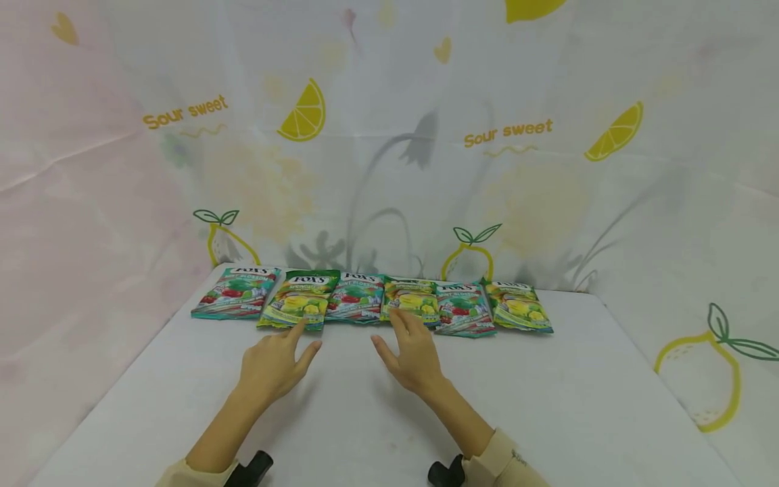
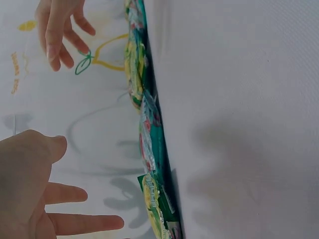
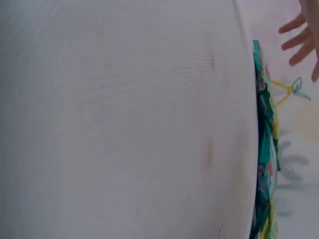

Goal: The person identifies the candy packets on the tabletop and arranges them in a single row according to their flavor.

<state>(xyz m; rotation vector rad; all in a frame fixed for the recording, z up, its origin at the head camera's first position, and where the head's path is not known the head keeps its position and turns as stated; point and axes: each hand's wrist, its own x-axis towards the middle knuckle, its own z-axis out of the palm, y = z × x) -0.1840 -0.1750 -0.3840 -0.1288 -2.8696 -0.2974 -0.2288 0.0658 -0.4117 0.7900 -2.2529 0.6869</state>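
Several bags of FOX'S sweets lie side by side in a row. My left hand (image 1: 274,362) is in front of a yellow-green bag (image 1: 298,297), its fingers extended and holding nothing. My right hand (image 1: 416,355) has its fingertips over the lower edge of another yellow-green bag (image 1: 414,292); the fingers look straight, and touch cannot be told. Teal bags with red fruit alternate with them: one at far left (image 1: 237,292), one in the middle (image 1: 356,297), one right of centre (image 1: 464,311). A yellow-green bag (image 1: 520,308) ends the row at right. Both wrist views show the row edge-on.
The bags rest near the far edge of a white table (image 1: 353,419). Behind it hangs a pale cloth (image 1: 377,176) printed with lemons and "Sour sweet". Dark wrist devices sit at the left cuff (image 1: 252,470) and the right cuff (image 1: 447,471).
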